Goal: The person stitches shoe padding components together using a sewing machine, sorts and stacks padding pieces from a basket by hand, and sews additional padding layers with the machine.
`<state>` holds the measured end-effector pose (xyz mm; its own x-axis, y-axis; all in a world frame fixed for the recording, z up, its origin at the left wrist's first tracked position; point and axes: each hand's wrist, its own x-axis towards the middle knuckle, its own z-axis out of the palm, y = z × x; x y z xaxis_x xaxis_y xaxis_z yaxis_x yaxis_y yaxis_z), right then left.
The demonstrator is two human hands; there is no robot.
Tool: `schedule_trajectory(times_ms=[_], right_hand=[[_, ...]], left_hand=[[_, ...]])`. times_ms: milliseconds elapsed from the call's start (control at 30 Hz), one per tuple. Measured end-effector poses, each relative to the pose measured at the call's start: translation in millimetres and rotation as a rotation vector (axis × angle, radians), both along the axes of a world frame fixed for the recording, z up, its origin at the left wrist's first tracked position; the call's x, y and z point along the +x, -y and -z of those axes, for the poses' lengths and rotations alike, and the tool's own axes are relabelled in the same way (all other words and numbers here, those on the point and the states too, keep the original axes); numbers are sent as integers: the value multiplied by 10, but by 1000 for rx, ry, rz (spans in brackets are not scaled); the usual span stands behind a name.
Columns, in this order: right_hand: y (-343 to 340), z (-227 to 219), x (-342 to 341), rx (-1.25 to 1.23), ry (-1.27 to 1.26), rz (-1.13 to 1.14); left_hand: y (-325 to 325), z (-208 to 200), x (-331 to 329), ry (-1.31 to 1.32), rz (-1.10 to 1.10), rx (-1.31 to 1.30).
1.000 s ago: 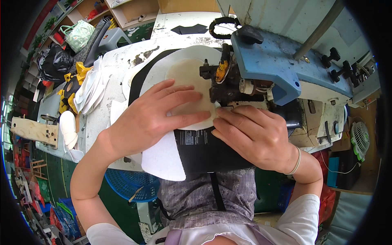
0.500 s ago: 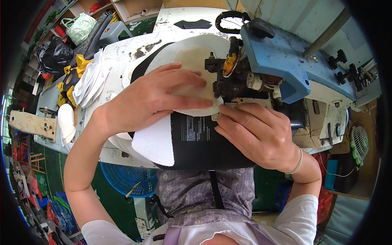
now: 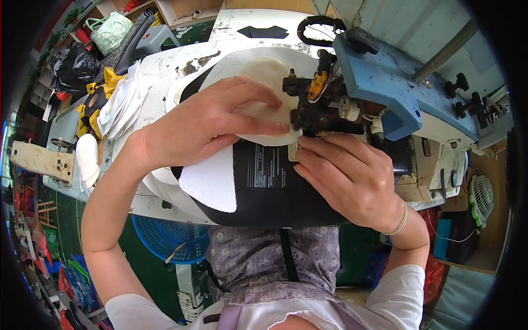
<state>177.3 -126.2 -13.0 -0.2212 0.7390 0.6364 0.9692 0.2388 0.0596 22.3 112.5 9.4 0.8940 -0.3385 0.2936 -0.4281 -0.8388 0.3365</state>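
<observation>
A rounded off-white sheet piece (image 3: 264, 67) lies under the black needle-and-foot mechanism (image 3: 316, 110) of a blue-headed machine that looks like a sewing machine. My left hand (image 3: 214, 118) rests on this piece with fingers spread, its fingertips left of the mechanism. Close below the mechanism is my right hand (image 3: 352, 176), its fingers pressed together and thumb side at the piece's edge. Whatever lies between those fingertips is hidden. A white felt-like piece (image 3: 212, 184) sticks out beneath my left wrist, over a black pad (image 3: 269, 203) with pale worn print.
Stacked white cut pieces (image 3: 122, 107) lie at the left beside yellow-and-black wrapped items (image 3: 91, 113). A black cut piece (image 3: 263, 32) is at the back of the table. Below the table edge stands a blue plastic basket (image 3: 159, 239). A small green-and-white fan (image 3: 481, 201) is at the right.
The off-white piece and the white felt-like piece have shifted slightly away from me, together with my left hand. My right hand stays by the machine's mechanism. The whole view has shifted a little.
</observation>
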Motion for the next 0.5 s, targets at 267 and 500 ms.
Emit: schedule_trajectory(times_ms=[267, 500], right_hand=[[-9, 7, 7, 4, -6, 3], [-17, 7, 7, 9, -1, -1]], left_hand=[[89, -20, -25, -8, -74, 15], [195, -11, -77, 2, -164, 34]])
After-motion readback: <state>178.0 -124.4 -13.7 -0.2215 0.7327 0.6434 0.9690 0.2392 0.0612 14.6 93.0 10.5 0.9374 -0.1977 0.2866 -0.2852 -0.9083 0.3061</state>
